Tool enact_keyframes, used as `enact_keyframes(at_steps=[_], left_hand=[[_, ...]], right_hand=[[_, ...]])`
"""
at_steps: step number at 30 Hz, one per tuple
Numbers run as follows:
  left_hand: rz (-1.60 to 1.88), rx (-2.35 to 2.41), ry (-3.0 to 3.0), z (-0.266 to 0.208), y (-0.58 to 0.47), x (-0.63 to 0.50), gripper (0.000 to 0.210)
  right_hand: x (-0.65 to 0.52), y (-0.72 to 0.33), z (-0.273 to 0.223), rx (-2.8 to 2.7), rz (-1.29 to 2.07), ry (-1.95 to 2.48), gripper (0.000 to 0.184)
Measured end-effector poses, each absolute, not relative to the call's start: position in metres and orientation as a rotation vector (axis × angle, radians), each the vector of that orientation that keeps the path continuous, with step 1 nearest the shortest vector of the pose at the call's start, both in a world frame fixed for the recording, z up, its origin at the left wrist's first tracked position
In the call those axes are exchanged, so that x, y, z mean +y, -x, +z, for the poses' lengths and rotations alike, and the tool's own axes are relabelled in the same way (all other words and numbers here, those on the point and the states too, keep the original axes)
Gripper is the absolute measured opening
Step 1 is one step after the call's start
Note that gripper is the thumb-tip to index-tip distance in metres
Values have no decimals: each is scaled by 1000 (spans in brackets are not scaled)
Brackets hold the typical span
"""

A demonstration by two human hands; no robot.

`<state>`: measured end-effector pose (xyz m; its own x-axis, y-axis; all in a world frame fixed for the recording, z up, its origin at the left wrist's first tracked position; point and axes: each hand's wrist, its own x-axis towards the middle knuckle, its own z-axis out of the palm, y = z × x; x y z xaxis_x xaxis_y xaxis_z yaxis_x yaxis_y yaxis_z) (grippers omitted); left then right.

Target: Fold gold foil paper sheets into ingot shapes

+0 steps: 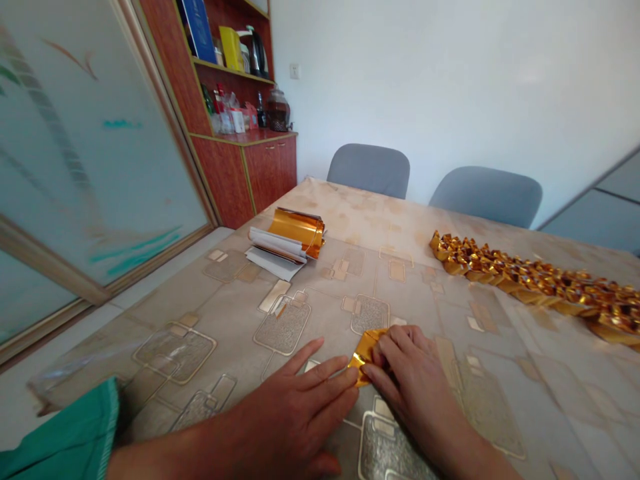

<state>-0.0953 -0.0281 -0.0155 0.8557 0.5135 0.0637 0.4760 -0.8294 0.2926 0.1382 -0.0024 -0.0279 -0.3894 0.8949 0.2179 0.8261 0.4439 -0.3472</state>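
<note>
A small folded piece of gold foil paper (pixel 367 348) lies on the patterned tablecloth in front of me. My right hand (pixel 407 363) grips its right side, fingers curled over and thumb pressed against the near edge. From the left, my left hand (pixel 310 400) reaches flat across the cloth, fingers stretched out, with the fingertips at the foil's near left edge. Part of the foil is hidden under the right hand's fingers. Farther off to the left sits a curled stack of gold foil sheets (pixel 295 230) with white backs.
Long rows of folded gold foil pieces (pixel 530 277) run along the right of the table (pixel 345 207). Two grey chairs (pixel 370 167) stand at its far side. A reddish wooden cabinet (pixel 270 170) and a frosted sliding door (pixel 110 133) are on the left.
</note>
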Motion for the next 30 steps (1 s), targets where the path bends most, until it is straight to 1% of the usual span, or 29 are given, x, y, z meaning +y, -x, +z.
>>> enact_keyframes(at_steps=[7, 11, 16, 19, 23, 26, 27, 28, 29, 30], left_hand=[[223, 826, -2660, -14, 90, -24, 59], [192, 831, -2633, -10, 88, -24, 58], [191, 812, -2617, -12, 96, -27, 71], [239, 798, -2616, -12, 101, -28, 72], [268, 793, -2637, -6, 94, -24, 60], [296, 836, -2683, -7, 80, -15, 49], [315, 855, -2719, -9, 75, -11, 40], [370, 872, -2758, -12, 70, -6, 25], [377, 858, -2790, -15, 66, -1, 18], [417, 853, -2812, -19, 62, 4, 18]], right_hand=[[-2, -142, -31, -2353, 210, 1420, 18], [-2, -149, -31, -2367, 303, 1349, 17], [-1, -159, -30, -2353, 423, 1258, 19], [-1, -162, -29, -2347, 494, 1243, 19], [0, -164, -29, -2346, 536, 1226, 15], [1, -164, -30, -2335, 505, 1207, 15], [1, -163, -30, -2334, 492, 1200, 17], [1, -163, -29, -2335, 476, 1193, 18], [2, -164, -29, -2340, 460, 1187, 20], [2, -164, -28, -2348, 443, 1184, 23]])
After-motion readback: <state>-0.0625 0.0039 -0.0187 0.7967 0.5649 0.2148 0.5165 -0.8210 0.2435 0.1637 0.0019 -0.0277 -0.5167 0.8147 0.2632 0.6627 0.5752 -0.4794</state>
